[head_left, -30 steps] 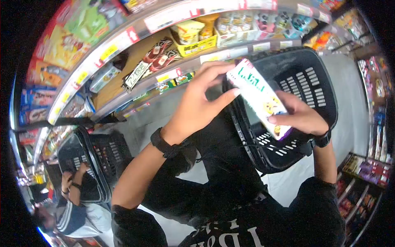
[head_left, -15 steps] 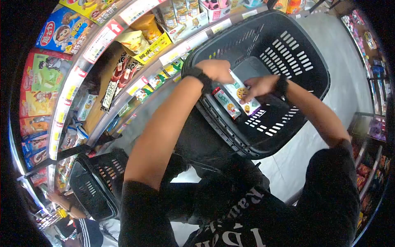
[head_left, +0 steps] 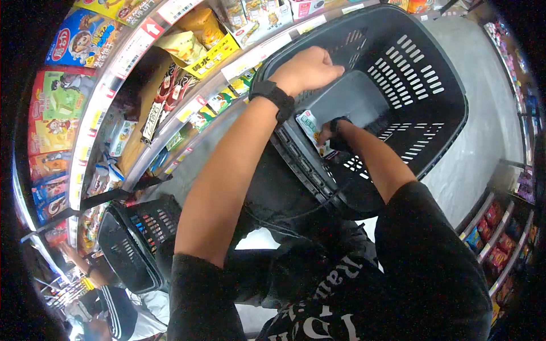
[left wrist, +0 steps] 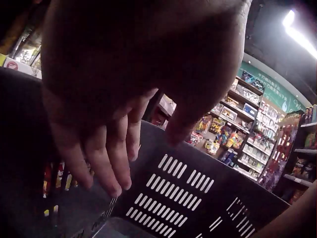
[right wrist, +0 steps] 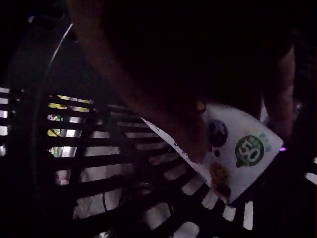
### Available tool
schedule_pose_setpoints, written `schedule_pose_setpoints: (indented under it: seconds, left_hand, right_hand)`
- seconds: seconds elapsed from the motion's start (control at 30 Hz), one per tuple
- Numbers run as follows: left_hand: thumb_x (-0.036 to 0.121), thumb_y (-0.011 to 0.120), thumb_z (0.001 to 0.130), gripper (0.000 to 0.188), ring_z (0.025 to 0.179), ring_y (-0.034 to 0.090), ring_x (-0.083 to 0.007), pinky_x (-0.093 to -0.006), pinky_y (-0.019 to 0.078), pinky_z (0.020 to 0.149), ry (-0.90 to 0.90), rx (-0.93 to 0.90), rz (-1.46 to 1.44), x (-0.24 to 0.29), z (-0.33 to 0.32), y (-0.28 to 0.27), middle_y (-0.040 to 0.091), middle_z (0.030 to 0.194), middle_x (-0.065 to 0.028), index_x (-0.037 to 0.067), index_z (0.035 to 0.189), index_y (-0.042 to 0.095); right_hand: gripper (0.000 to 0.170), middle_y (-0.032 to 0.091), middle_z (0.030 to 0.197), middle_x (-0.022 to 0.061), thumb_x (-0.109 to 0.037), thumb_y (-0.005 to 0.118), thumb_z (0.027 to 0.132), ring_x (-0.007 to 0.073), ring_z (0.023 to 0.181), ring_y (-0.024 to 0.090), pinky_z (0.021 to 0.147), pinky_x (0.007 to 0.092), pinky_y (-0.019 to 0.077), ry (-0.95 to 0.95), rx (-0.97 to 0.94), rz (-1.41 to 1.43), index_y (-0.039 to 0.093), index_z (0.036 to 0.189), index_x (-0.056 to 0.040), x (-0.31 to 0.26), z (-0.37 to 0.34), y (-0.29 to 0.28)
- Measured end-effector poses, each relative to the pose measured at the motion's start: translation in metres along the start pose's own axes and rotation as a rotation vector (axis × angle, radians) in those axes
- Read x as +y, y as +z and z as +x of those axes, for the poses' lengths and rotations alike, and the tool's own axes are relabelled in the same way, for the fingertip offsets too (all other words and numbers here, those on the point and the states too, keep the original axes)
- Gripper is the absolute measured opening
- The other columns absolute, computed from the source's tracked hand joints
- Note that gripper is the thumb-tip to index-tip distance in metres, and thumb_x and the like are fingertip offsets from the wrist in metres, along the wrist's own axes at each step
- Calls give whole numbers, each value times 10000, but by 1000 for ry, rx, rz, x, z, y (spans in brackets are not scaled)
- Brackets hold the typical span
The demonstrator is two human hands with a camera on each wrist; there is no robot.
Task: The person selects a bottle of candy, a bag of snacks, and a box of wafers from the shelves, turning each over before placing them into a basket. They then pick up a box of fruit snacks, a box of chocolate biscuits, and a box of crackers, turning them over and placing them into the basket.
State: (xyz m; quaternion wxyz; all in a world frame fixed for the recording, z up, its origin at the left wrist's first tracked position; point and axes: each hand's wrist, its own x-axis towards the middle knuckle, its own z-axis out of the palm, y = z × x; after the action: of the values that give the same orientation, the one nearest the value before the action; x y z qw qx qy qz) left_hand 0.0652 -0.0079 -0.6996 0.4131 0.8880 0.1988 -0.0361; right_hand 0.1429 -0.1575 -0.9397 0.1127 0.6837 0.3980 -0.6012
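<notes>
Down inside a black shopping basket (head_left: 364, 91), my right hand (head_left: 328, 133) grips a slim white cookie box (head_left: 308, 123) with green lettering. The box lies along the basket's near-left side, low down. In the right wrist view, thumb and fingers straddle the white end of the box, which shows cookie pictures and a green "50" badge; the view is dark. My left hand (head_left: 310, 71) hovers over the basket's left rim and holds nothing. Its fingers (left wrist: 106, 163) hang loosely bent in the left wrist view, with the slotted basket wall beyond them.
A snack shelf (head_left: 244, 68) with price tags curves along the left and back, close to the basket. A second black basket (head_left: 133, 244) and another person (head_left: 122, 310) are at lower left. More shelves (head_left: 497, 241) line the right side, across the pale floor.
The cookie box, first held up by both hands above the basket, has gone down into it with my right hand. My left hand has left the box and drawn up over the rim.
</notes>
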Motion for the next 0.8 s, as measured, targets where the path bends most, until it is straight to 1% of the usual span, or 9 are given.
schedule_pose_setpoints:
  seconds: [0.17,0.27,0.37,0.47,0.5,0.57,0.63,0.7,0.8]
  left_hand:
    - [353,674,918,393,808,686,-163,-300,542,752,1,60,-148,-1,0,-4,730,893,-117,-29,1006,690]
    - [282,665,934,360,839,699,-176,-293,554,772,11,97,-387,1,5,3,733,939,-132,-56,1057,666]
    - [207,639,954,307,858,704,-187,-292,562,785,64,116,-541,22,-10,-9,731,976,-141,-72,1081,651]
    - [168,613,970,259,859,701,-186,-297,565,791,153,153,-558,35,-38,-31,729,984,-142,-64,1077,653]
    - [163,610,972,251,860,701,-184,-299,566,794,168,154,-573,39,-53,-42,729,984,-143,-60,1077,654]
    - [164,611,973,241,861,700,-179,-299,566,797,201,154,-616,32,-83,-58,730,985,-140,-49,1077,658]
    - [176,618,972,238,865,702,-177,-292,563,792,180,149,-656,26,-121,-79,732,987,-127,-30,1081,664]
    - [190,605,981,242,866,704,-173,-290,562,787,63,149,-637,16,-156,-101,731,989,-123,-15,1093,666]
    - [217,586,998,263,864,707,-174,-283,555,771,74,250,-613,-37,-186,-105,720,1016,-107,-9,1107,663]
  right_hand:
    - [642,720,1161,150,-470,829,680,295,1035,677,909,430,529,-144,-30,-54,730,1152,-47,52,98,31]
    - [505,719,1105,136,-396,815,652,287,973,669,859,445,522,-84,125,-150,747,1046,-89,32,59,27]
    - [354,724,1017,157,-182,813,560,303,885,674,783,467,530,77,120,-147,755,895,-82,15,68,30]
    - [448,747,1056,118,-371,823,643,244,926,690,778,429,561,111,173,-256,761,945,-45,25,86,35]
    - [428,710,1125,195,-127,790,561,373,974,685,826,536,541,184,135,298,748,979,-46,29,74,32]
    - [422,733,1018,143,-260,841,590,313,863,670,757,487,543,36,192,-70,752,941,-44,44,80,31]
    - [453,741,1039,115,-306,838,623,289,911,689,791,476,554,-83,124,-209,745,980,-43,79,140,32]
    - [211,703,949,135,-154,655,778,297,811,654,744,394,544,-853,523,-699,731,953,-63,61,23,29]
    - [198,700,935,158,-152,630,795,314,831,651,755,404,538,-661,483,-569,721,931,-40,51,11,7]
